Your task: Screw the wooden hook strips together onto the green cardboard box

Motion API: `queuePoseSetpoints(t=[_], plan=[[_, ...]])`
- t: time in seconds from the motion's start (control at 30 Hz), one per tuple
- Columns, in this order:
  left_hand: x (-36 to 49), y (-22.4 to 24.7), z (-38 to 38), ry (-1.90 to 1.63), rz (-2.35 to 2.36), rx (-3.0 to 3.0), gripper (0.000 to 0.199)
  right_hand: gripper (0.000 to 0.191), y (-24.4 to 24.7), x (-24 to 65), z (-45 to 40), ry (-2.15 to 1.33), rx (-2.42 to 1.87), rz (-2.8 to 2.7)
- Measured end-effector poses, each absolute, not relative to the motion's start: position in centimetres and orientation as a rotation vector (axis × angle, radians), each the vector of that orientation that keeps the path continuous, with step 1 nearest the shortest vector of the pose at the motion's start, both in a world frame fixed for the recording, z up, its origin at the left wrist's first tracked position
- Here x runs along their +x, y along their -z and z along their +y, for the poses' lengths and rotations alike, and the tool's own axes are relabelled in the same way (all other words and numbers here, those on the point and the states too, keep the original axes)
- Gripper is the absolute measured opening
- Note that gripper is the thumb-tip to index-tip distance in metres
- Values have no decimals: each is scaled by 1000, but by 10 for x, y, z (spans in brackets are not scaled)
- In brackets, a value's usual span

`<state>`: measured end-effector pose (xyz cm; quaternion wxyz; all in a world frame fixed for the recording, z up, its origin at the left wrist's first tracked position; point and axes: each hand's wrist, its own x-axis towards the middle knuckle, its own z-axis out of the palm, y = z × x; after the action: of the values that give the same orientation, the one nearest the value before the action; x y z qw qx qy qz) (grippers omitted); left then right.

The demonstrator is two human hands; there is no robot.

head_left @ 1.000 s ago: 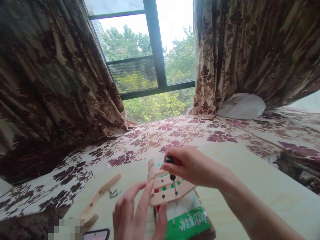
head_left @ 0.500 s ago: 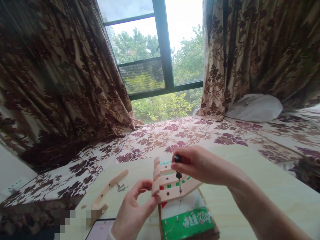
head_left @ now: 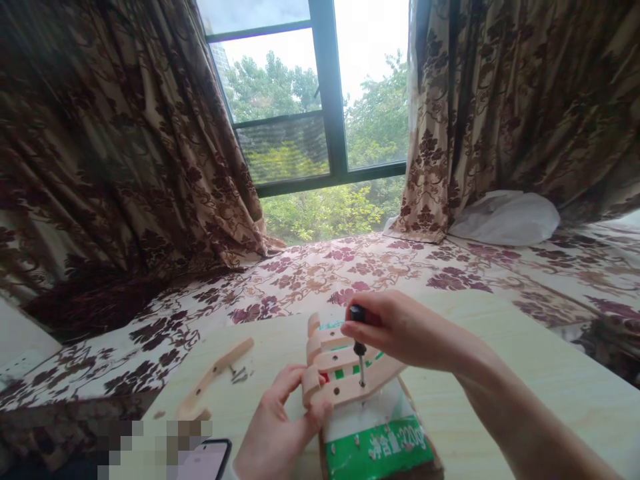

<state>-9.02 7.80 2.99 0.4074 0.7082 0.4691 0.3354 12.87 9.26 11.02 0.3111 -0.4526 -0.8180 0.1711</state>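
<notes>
My right hand (head_left: pixel 400 330) is wrapped round the black handle of a screwdriver (head_left: pixel 359 333). The driver stands nearly upright, its tip at a hole in the nearest slat of a pale wooden frame (head_left: pixel 347 392). Several slats with dark screw holes lie side by side and meet rounded wooden pieces at their left ends. My left hand (head_left: pixel 283 427) grips the near left corner of this frame between thumb and fingers. Beneath it is a green and white printed box (head_left: pixel 380 448). My right fingers hide the far right part of the frame.
On the pale wooden table (head_left: pixel 480 413), a loose curved wooden piece (head_left: pixel 220 367) and several screws (head_left: pixel 239 375) lie to the left. A phone (head_left: pixel 210 460) is at the front left. Behind the table spreads a flowered cloth (head_left: pixel 320 273) with a white bag (head_left: pixel 505 219).
My left thumb has shifted a little right along the frame's near edge. The screwdriver stays at the same hole in my right hand. The view has moved slightly.
</notes>
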Motion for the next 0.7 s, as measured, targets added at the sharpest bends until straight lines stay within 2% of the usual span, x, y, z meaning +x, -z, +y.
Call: queuePoseSetpoints(t=[0.23, 0.47, 0.63, 0.7], plan=[[-89, -31, 77, -854, 1244, 1804, 31, 9, -114, 128, 84, -570, -1048, -2239], [-87, -29, 77, -882, 1213, 1825, 31, 24, -111, 128, 89, -458, -1191, -2170], [-88, -27, 76, -882, 1239, 1827, 29, 7, -117, 131, 81, -465, -1101, -2243], [-88, -26, 75, -887, 1240, 1839, 29, 7, -118, 132, 80, -490, -1071, -2261]])
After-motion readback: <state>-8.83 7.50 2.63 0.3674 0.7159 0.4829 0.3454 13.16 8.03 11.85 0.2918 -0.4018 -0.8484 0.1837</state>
